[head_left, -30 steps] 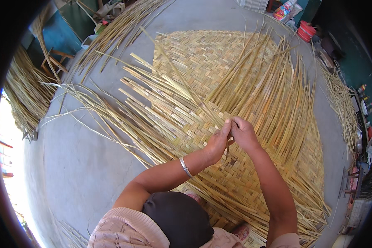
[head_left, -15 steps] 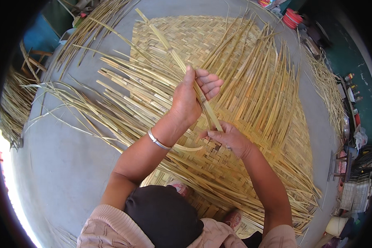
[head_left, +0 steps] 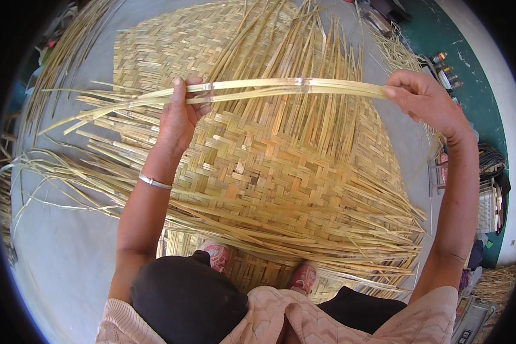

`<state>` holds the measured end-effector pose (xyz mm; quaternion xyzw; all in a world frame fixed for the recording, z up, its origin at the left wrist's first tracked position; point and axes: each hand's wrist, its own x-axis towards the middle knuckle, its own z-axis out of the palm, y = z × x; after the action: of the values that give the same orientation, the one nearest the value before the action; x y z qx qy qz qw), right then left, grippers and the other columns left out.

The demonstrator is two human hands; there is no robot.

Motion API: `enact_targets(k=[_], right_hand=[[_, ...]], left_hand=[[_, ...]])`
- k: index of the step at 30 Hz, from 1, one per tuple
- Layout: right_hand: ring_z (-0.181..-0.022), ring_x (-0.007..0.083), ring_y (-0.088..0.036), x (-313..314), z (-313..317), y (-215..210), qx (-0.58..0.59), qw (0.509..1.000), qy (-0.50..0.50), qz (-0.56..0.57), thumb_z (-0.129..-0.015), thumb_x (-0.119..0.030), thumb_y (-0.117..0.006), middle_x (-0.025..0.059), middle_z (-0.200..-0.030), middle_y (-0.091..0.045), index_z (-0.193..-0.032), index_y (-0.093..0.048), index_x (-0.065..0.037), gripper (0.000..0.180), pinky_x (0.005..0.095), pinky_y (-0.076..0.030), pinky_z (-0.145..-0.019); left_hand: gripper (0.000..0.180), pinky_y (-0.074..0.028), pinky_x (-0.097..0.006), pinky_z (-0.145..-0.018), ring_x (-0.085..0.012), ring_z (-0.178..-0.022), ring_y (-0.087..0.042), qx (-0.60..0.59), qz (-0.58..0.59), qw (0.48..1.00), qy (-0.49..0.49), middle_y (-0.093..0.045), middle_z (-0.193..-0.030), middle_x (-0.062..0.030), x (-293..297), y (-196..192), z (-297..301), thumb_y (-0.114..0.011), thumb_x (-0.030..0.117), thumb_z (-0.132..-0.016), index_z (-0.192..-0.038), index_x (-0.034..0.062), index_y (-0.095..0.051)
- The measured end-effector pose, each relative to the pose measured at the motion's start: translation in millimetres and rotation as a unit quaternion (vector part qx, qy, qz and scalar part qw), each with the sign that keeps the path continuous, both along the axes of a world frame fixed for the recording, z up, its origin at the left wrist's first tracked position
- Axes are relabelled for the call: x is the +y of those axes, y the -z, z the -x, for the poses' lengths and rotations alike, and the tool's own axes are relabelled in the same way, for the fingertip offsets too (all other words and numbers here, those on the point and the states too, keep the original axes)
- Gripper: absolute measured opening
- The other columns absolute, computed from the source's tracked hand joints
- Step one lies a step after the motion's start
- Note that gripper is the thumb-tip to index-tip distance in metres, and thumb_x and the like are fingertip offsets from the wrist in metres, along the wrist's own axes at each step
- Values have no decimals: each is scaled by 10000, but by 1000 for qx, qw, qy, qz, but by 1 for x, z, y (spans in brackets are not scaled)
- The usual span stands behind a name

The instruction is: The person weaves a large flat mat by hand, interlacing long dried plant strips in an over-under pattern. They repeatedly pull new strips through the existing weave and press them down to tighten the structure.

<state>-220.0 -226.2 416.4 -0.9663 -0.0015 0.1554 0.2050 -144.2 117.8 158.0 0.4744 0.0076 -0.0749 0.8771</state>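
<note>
A few long, pale split reed strips (head_left: 258,89) are stretched across in front of me above the mat, bowing slightly upward. My right hand (head_left: 427,103) pinches them at their right end. Farther left, my left hand (head_left: 180,114) grips them between thumb and fingers, and their loose ends fan out past it to the left. Below lies a large woven mat (head_left: 252,155) with a herringbone weave. Unwoven strips (head_left: 292,63) stick out from its far side, and more lie loose along its left and near edges.
My feet in patterned red shoes (head_left: 303,277) stand on the near part of the mat. Bundles of reeds (head_left: 63,63) lie on the grey floor (head_left: 69,241) at far left. A heap of reed scraps (head_left: 398,49) and assorted household items line the right wall.
My hands have moved apart, the right one swinging out to the right and up. The strips have turned from a steep slant to nearly level. My view has shifted a little.
</note>
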Motion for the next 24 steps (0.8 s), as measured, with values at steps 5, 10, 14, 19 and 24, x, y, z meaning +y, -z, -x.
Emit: enact_targets(k=[5,10,14,19,24], right_hand=[[-620,106,-508,-4,12,9,-52,972,-42,225,-901,-358,-618,-2,-661,-542,-846,-642,-79,286,266,-414,-566],[-915,242,-608,0,21,128,101,957,-89,258,-919,-433,-551,136,-951,-645,-1018,-663,-86,378,381,-485,-802],[-869,201,-597,31,21,239,181,982,-53,-33,-964,-448,-471,78,-965,-637,-985,-614,-47,426,377,-489,-756],[-749,131,-591,71,24,294,269,916,29,-295,-965,-355,-521,77,-877,-648,-961,-610,-35,333,298,-475,-678],[-623,130,-582,96,25,302,340,853,37,-394,-958,-279,-564,45,-748,-624,-913,-590,-42,243,281,-467,-596]], left_hand=[[468,-517,-264,-670,-129,-749,-613,88,-1,995,44,-673,-931,-66,-12,49,1,-416,486,-992,-1119,64,-572],[441,-513,-241,-654,-120,-757,-619,125,24,981,145,-672,-903,-51,-26,74,21,-431,508,-980,-1076,104,-578],[433,-514,-243,-665,-118,-790,-621,140,4,971,194,-672,-903,-37,-35,84,42,-434,524,-974,-1078,131,-582],[459,-515,-275,-674,-149,-768,-600,200,-24,959,198,-619,-836,-37,-31,95,60,-463,551,-950,-1054,119,-578],[508,-503,-279,-688,-160,-754,-597,237,-3,943,234,-593,-845,-43,-28,108,80,-465,585,-934,-1057,106,-581]])
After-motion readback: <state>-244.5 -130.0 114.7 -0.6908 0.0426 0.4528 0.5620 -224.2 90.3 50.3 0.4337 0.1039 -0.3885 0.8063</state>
